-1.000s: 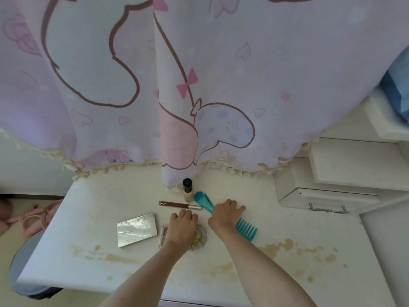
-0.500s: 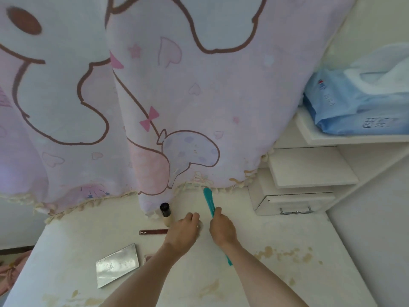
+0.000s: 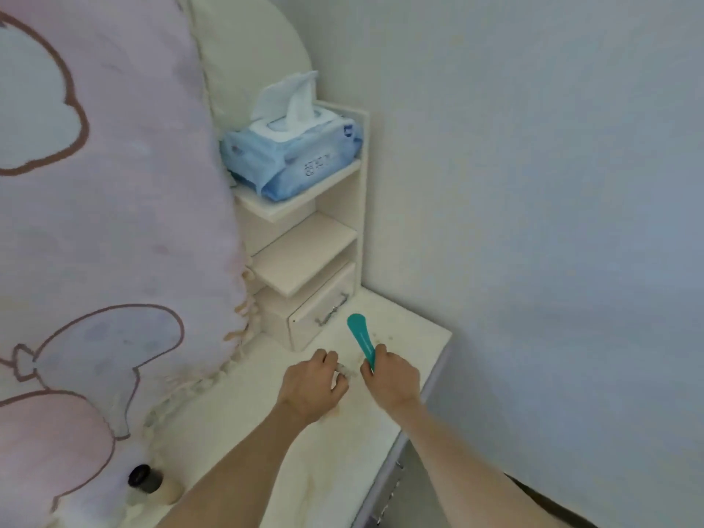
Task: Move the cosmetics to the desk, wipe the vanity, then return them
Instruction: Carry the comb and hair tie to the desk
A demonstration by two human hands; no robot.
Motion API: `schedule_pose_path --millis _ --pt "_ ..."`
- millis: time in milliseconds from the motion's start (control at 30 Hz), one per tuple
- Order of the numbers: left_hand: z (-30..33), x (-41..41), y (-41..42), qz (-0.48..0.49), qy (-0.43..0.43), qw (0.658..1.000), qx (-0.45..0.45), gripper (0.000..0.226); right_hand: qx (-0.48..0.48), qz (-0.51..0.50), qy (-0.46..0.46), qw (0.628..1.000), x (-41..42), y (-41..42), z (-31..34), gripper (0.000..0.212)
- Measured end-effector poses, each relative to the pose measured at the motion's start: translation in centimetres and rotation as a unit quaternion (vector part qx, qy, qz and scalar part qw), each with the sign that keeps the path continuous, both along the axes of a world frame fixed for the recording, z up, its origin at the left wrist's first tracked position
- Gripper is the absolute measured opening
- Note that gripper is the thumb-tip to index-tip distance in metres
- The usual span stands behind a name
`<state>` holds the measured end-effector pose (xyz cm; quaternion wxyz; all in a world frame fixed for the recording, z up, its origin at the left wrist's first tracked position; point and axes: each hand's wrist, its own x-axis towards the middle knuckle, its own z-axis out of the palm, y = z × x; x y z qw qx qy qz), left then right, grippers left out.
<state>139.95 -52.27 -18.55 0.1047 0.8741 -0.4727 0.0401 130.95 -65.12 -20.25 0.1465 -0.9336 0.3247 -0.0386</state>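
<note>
Care is needed in this lift: the teal comb (image 3: 362,342) is gripped low on its handle by the right hand (image 3: 390,381), so the grip should be firmed before it is carried to the desk. Something small and pale (image 3: 344,369) is pinched in the curled fingers of the left hand (image 3: 310,386); what it is cannot be told. Both are held just above the stained vanity top (image 3: 266,432). The comb looks rigid, smooth plastic, its teeth hidden.
</note>
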Motion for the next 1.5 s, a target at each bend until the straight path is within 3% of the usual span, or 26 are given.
schedule_pose_path --millis 133,267,433,600,933,1100,1333,1500 --pt "1.5 -5.9 -5.9 -0.139 -0.012 0.990 0.012 0.024 0.002 -0.143 0.004 0.990 -9.3 -2.7 1.1 0.031" --pt "2.4 -16.1 -12.9 -0.298 0.022 0.954 0.006 0.033 -0.034 -0.308 0.007 0.951 -21.5 -4.8 1.9 0.030" --pt "3.4 -30.7 -20.3 -0.474 0.030 0.879 -0.045 0.027 -0.071 -0.477 0.008 0.876 -37.0 -6.4 4.2 0.032" --pt "6.0 -46.5 -25.6 -0.626 0.003 0.770 -0.120 0.022 -0.105 -0.618 0.023 0.779 -52.5 -6.8 7.7 0.032" --pt "11.8 -73.5 -29.2 -0.751 0.025 0.642 -0.153 0.021 -0.128 -0.772 0.042 0.621 -75.4 -6.0 13.0 0.030" --pt "12.7 -83.1 -32.1 -0.787 0.009 0.604 -0.129 0.026 -0.124 -0.826 0.050 0.548 -83.8 -7.8 13.0 0.030" --pt "11.8 -95.9 -37.9 -0.854 0.003 0.508 -0.114 0.031 -0.112 -0.892 0.023 0.436 -93.9 -11.7 11.7 0.031" --pt "10.5 -103.6 -40.3 -0.888 0.009 0.451 -0.090 0.031 -0.085 -0.918 0.019 0.386 -99.6 -13.9 10.2 0.034"
